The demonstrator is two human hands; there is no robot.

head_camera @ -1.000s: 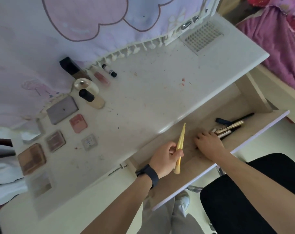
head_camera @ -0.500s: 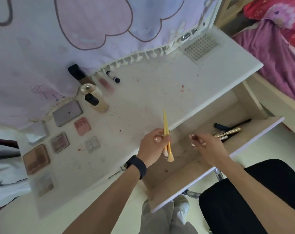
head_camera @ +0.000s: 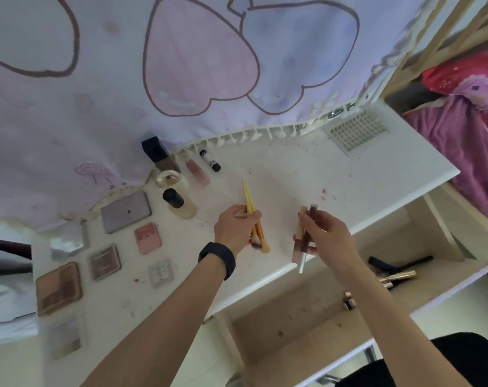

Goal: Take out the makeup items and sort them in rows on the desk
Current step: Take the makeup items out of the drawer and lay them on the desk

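The yellow-handled makeup brushes (head_camera: 249,203) are in the left hand (head_camera: 235,231), whose fingers curl round the handles. The pointed ends aim at twelve o'clock and the bristles stick out below the fist toward five o'clock, above the white desk top (head_camera: 293,169). At three o'clock of them, the right hand (head_camera: 328,236) grips a bundle of slim rose-beige and brown tubes with silver ends (head_camera: 298,254). It holds them roughly upright over the desk's front edge, and the two hands are near each other but apart.

At five o'clock of the hands, the pale wooden drawer (head_camera: 293,328) stands open. At its right end lie shiny gold tubes (head_camera: 397,275) and, just beyond them, slim black sticks (head_camera: 402,261).

From nine to eleven o'clock of the left hand, other items lie on the desk:
- Nearest is a beige bottle with a black cap (head_camera: 178,203).
- Behind it is a round pearl-capped bottle (head_camera: 170,178).
- Next come a square brown bottle with a black cap (head_camera: 156,152), a pink gloss tube (head_camera: 197,171) and a small white tube with a black cap (head_camera: 209,161).
- Farther toward nine o'clock are a grey rectangular palette (head_camera: 125,210), a pink square compact (head_camera: 147,237), a brown square compact (head_camera: 105,261) and a small grey compact (head_camera: 160,272).
- At the far left is a large tan palette (head_camera: 59,287).

A black wristband (head_camera: 217,258) circles the left wrist. At twelve o'clock, a lilac curtain with pink heart shapes (head_camera: 181,79) hangs down to the desk's back edge.
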